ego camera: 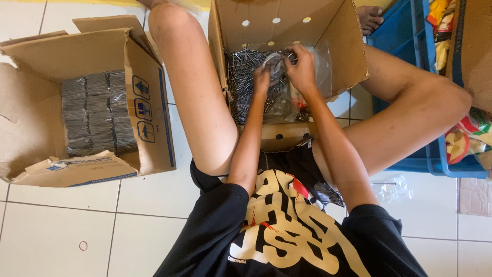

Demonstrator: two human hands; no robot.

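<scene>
Clear plastic bag of nails sits pinched between my hands above the loose nails in the open cardboard box between my knees. My left hand grips its lower edge; my right hand clasps the top. Another carton of packed bundles stands at my left.

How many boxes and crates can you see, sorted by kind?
Cardboard boxes: 2, one with loose nails under the left hand and right hand, one with packed bundles
Blue plastic crates: 1
Total: 3
</scene>
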